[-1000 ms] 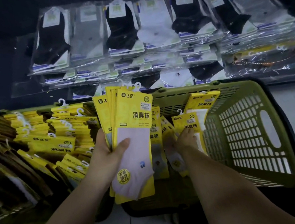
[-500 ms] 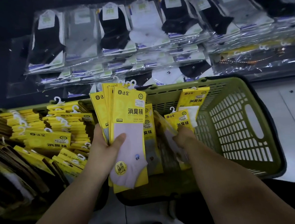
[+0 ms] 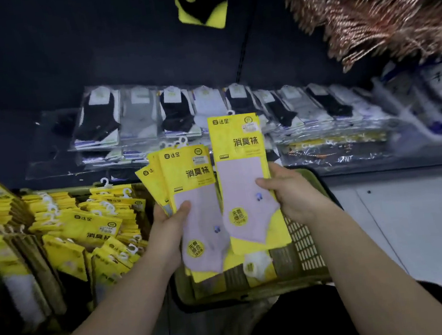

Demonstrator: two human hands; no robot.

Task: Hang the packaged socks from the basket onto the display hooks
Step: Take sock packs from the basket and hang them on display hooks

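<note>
Your left hand [image 3: 170, 226] is gripping a fanned stack of yellow sock packs [image 3: 190, 196], thumb pressed across the front. Your right hand [image 3: 290, 195] is pinching a single sock pack [image 3: 244, 181] upright just beside it, above the green basket [image 3: 307, 243]. Beyond, clear-bagged socks [image 3: 180, 114] are lying in a row.

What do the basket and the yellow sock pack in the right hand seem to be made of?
Basket: looks like moulded green plastic with a matt finish; its wall is a regular grid of slots. Yellow sock pack in the right hand: probably printed card, perhaps under a clear film; it stays flat and stiff when held from one side. The blur leaves the film uncertain.
</note>
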